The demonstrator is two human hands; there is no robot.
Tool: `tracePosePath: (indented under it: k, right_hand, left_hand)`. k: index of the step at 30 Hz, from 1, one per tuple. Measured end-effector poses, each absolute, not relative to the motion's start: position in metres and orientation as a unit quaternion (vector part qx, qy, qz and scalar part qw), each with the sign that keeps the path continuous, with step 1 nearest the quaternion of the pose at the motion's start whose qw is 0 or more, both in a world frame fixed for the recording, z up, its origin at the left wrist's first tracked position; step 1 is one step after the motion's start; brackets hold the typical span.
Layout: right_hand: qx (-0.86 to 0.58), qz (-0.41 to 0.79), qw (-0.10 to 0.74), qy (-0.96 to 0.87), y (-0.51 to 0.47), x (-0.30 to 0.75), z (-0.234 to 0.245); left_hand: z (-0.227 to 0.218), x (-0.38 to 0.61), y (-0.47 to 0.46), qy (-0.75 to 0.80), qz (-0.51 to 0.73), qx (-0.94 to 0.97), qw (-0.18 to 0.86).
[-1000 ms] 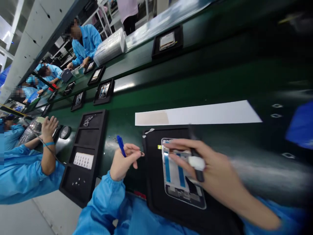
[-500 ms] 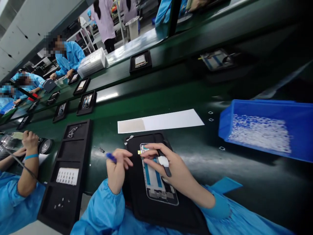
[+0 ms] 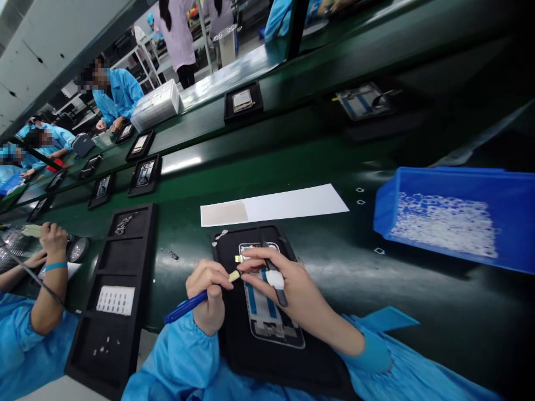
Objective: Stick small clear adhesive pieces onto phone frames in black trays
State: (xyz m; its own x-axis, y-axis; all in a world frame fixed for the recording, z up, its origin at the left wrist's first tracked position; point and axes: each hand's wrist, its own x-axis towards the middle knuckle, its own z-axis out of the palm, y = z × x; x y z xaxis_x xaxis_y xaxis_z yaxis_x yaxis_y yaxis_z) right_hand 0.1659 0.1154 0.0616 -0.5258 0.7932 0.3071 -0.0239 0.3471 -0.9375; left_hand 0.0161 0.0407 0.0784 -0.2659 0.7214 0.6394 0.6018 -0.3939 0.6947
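My left hand (image 3: pixel 207 292) is closed around a blue pen-like tool (image 3: pixel 186 307); a pale yellow tip (image 3: pixel 234 275) in line with it sticks out past the fingers. That tip reaches my right hand's fingertips. In my right hand (image 3: pixel 288 284) are dark tweezers (image 3: pixel 282 298) with a white wrap (image 3: pixel 275 279), tucked against the palm. Whether its thumb and fingers also pinch something small, I cannot tell. Beneath both hands a phone frame (image 3: pixel 276 334) with blue strips lies on a black tray (image 3: pixel 238 351). A yellow-green tab (image 3: pixel 238 258) shows at the frame's upper left edge, partly hidden by fingers.
A blue bin (image 3: pixel 518 223) of small white pieces stands at right. Beyond the tray lies a white paper strip (image 3: pixel 292 201). At left sits a compartmented black tray (image 3: pixel 121 259) with small parts, near a co-worker's arm (image 3: pixel 50 295). Black trays with phones line the bench behind.
My left hand has turned and moved right, bringing the pen-like tool's pale tip to the right fingertips. The right hand has shifted slightly left, and its tweezers sit at a steeper angle.
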Motion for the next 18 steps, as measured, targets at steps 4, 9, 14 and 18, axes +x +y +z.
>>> tracePosePath:
  k: [4, 9, 14, 18]
  right_hand:
    - [-0.27, 0.511, 0.405, -0.709, 0.114, 0.166, 0.06]
    - [-0.263, 0.499, 0.424, -0.709, 0.113, 0.166, 0.061]
    - [-0.27, 0.464, 0.459, -0.708, 0.113, 0.166, 0.065]
    - [-0.276, 0.438, 0.48, -0.708, 0.113, 0.167, 0.066]
  left_hand:
    - [0.073, 0.015, 0.04, 0.558, 0.591, 0.576, 0.084]
    - [0.067, 0.016, 0.042, 0.588, 0.638, 0.449, 0.214]
    - [0.078, 0.02, 0.043, 0.542, 0.664, 0.34, 0.387]
    - [0.082, 0.017, 0.037, 0.524, 0.655, 0.327, 0.437]
